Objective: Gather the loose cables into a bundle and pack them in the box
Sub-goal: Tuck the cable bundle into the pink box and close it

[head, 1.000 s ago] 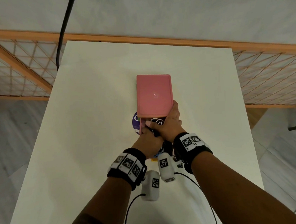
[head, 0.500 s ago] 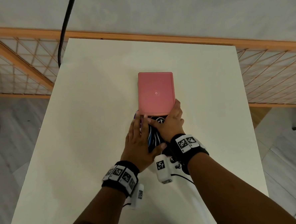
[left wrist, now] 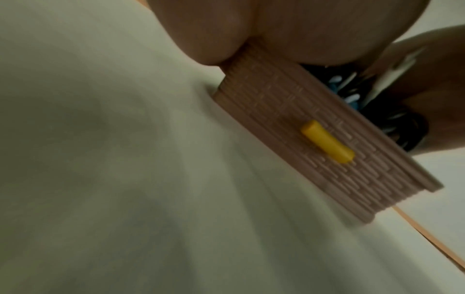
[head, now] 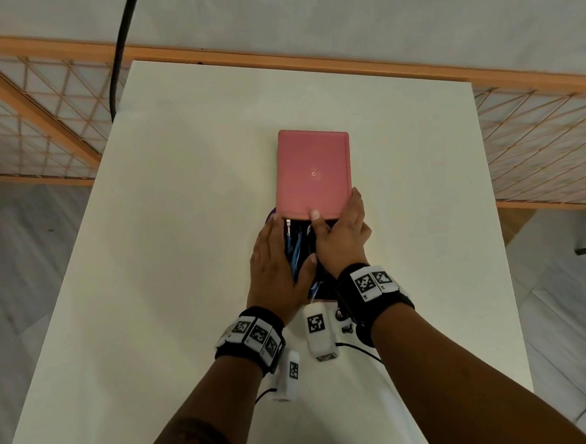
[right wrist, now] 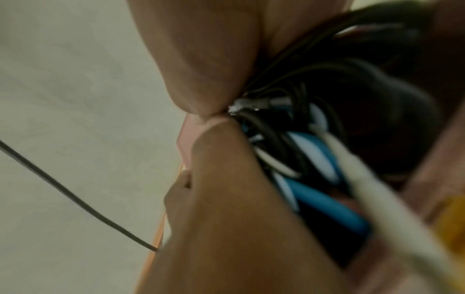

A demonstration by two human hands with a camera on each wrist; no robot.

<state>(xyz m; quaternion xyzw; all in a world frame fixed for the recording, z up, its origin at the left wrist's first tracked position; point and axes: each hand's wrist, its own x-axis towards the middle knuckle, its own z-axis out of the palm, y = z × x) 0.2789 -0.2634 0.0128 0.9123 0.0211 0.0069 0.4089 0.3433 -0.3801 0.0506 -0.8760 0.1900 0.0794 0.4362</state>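
Note:
The pink box lid (head: pixel 313 176) stands open on the far side of the box. Its ribbed pink wall (left wrist: pixel 289 123) carries a yellow latch (left wrist: pixel 327 141). Blue, black and white cables (head: pixel 295 247) lie coiled inside the box (right wrist: pixel 314 159), between my hands. My left hand (head: pixel 277 264) lies flat along the box's left side, fingers straight, thumb across the cables. My right hand (head: pixel 340 239) grips the lid's near right corner, thumb on top of its edge. The hands hide most of the box body.
The box sits mid-table on a white table (head: pixel 182 228). A purple object (head: pixel 270 215) peeks out under its left side. A thick black cable (head: pixel 117 71) hangs at the back left. Wooden lattice railings (head: pixel 20 111) flank the table.
My left hand has gone from curled at the box to flat on its left side. My right thumb has moved up onto the lid's near edge.

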